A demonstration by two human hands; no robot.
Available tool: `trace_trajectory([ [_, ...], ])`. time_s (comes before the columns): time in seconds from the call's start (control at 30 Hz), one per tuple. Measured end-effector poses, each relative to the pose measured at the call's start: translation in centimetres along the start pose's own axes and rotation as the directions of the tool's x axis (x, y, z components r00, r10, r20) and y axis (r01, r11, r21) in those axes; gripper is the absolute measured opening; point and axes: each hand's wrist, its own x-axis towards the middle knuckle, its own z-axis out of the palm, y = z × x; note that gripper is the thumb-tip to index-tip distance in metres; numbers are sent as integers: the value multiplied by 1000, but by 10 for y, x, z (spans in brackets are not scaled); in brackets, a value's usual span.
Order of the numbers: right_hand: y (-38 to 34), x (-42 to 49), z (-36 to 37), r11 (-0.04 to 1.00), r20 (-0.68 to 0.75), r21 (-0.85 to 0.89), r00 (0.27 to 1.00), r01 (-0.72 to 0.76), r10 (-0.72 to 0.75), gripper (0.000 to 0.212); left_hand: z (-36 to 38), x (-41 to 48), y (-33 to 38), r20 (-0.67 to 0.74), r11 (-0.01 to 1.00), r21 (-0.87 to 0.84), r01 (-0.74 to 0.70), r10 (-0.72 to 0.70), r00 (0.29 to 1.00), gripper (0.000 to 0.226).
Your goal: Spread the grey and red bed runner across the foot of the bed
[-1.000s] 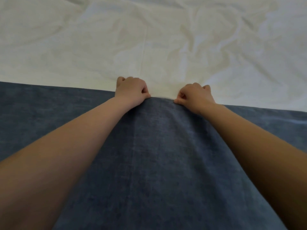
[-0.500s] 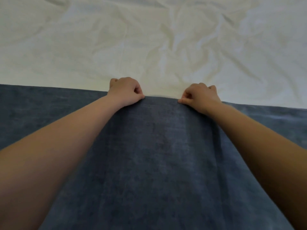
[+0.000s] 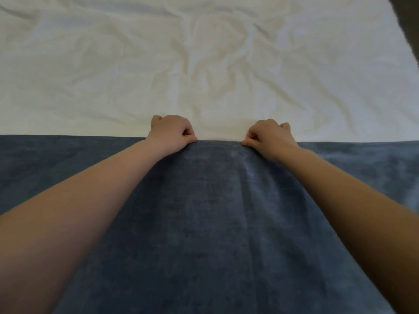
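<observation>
Across the six o'clock half of the view lies the bed runner, grey-blue, napped and soft, no red showing; at twelve o'clock the white sheet is thin and creased. Left hand and right hand each have their grip pinched closed on the runner's far hem. Uneven pulling would likely skew that straight hem or drag the loose sheet into ridges.

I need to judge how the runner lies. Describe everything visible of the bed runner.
The grey-blue, velvety fabric bed runner lies flat across the near part of the bed, filling the lower half of the view; no red shows. Its far edge runs nearly straight against the wrinkled white bed sheet. The left hand and right hand pinch that edge, with a faint crease below the right hand. Both forearms lie over it.
</observation>
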Motion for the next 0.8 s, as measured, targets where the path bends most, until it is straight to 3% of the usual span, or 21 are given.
trace_trajectory([
  [0.17, 30, -9, -10, 995, 12, 101, 1000, -18, 17, 31, 1, -1, 0, -38, 1000, -6, 7, -7, 999, 24],
  [0.43, 69, -26, -15, 997, 14, 30, 998, -66, 66, 23, 8, 15, 46, 36, 995, -84, -49, 52, 998, 17],
  [0.57, 69, -23, -7, 989, -40, 87, 992, -120, 124, 20, 12, 16, 49, -26, 997, -32, -64, 63, 998, 23],
  [0.63, 70, -23, -8, 985, 0, 100, 990, -143, 144, 20, 16, 13, 49, -52, 997, -55, -54, 51, 997, 23],
  [0.8, 50, -26, -24, 991, 59, -51, 990, -124, 127, 23, -1, 2, 55, -133, 995, -76, -60, 50, 990, 21],
])
